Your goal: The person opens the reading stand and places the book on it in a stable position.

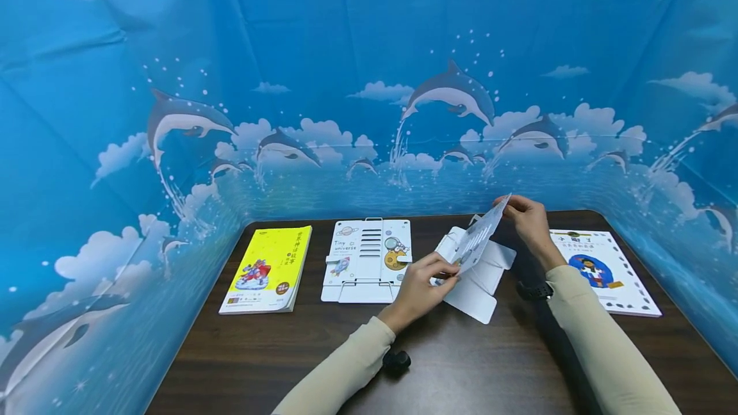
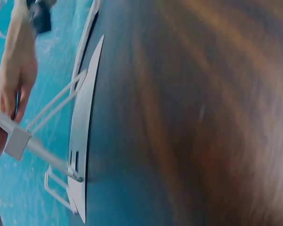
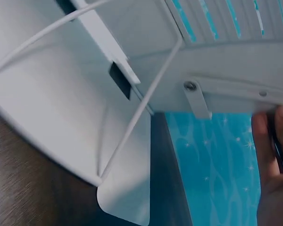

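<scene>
A white folding book stand (image 1: 487,274) is tilted open right of the table's middle, its printed slotted panel (image 1: 481,235) raised off the base. My left hand (image 1: 419,290) pinches the panel's near left edge between thumb and fingers. At the far upper edge, my right hand (image 1: 527,223) grips the panel with bent fingers. In the right wrist view, a wire support (image 3: 139,110) spans between the white base (image 3: 61,108) and the panel's hinged underside. The left wrist view catches the base (image 2: 82,127) edge-on, with wire legs beside it.
Left of the hands lies a second book stand (image 1: 371,274), folded flat, printed "Tiny universe". A yellow book (image 1: 282,255) lies at the far left, and a white book (image 1: 619,261) by the right arm. A blue dolphin curtain (image 1: 346,82) surrounds the dark wooden table (image 1: 450,376).
</scene>
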Demonstrator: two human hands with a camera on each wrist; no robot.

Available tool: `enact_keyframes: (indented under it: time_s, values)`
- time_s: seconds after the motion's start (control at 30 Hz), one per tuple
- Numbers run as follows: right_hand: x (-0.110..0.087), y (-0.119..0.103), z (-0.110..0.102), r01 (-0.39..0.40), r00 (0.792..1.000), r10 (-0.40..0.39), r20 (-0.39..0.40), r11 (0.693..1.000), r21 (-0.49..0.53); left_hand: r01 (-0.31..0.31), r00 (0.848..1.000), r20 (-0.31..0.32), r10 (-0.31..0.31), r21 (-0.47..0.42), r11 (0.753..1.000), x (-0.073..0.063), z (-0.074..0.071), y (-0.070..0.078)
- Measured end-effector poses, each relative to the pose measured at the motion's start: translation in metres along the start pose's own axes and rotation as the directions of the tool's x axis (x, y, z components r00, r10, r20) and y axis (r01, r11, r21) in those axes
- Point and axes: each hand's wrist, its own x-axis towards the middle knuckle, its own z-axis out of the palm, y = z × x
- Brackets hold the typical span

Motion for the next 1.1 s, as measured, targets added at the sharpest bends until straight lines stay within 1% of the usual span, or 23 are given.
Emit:
enact_keyframes:
  time_s: [0.1,0.2,0.23,0.33,0.47,0.6,0.73,0.83,0.9,0.93,1.0,1.1]
  values:
    - [0.011,-0.002,0.003,-0.059,0.994,0.061,0.094,0.998,-0.025,-0.038,0.999,0.015,0.037,0.060,0.997,0.001,0.006,0.010]
    - [0.021,-0.006,0.008,-0.105,0.975,0.109,0.195,0.994,-0.028,-0.067,0.998,0.023,0.064,0.160,0.985,0.002,0.012,0.019]
    - [0.023,-0.007,0.010,-0.108,0.968,0.113,0.223,0.994,-0.033,-0.072,0.997,0.022,0.069,0.191,0.979,0.002,0.015,0.022]
    - [0.030,-0.012,0.019,-0.090,0.952,0.100,0.291,0.995,-0.048,-0.068,0.998,0.011,0.068,0.266,0.961,0.003,0.025,0.029]
    - [0.035,-0.019,0.030,-0.021,0.932,0.045,0.360,0.997,-0.069,-0.060,0.998,-0.012,0.068,0.326,0.943,0.005,0.040,0.036]
    - [0.035,-0.026,0.039,-0.016,0.910,0.034,0.413,0.999,-0.046,-0.052,0.996,-0.049,0.076,0.369,0.928,0.006,0.051,0.042]
    - [0.033,-0.029,0.041,0.007,0.901,0.015,0.433,0.999,-0.049,-0.032,0.995,-0.077,0.064,0.365,0.931,0.005,0.052,0.045]
    - [0.032,-0.028,0.039,-0.012,0.896,0.029,0.444,0.999,-0.039,-0.030,0.997,-0.057,0.053,0.341,0.939,0.006,0.049,0.044]
    - [0.031,-0.028,0.035,-0.036,0.899,0.052,0.435,0.998,-0.043,-0.022,0.999,-0.038,0.036,0.321,0.947,0.008,0.045,0.043]
    - [0.030,-0.028,0.033,-0.051,0.902,0.065,0.426,0.998,-0.046,-0.012,0.999,-0.032,0.023,0.308,0.951,0.010,0.042,0.042]
    - [0.027,-0.028,0.028,-0.083,0.914,0.097,0.393,0.995,-0.054,0.035,0.999,-0.030,-0.028,0.265,0.963,0.014,0.036,0.039]
    - [0.017,-0.026,0.019,-0.092,0.945,0.112,0.306,0.992,-0.082,0.132,0.991,-0.051,-0.124,0.202,0.970,0.023,0.026,0.034]
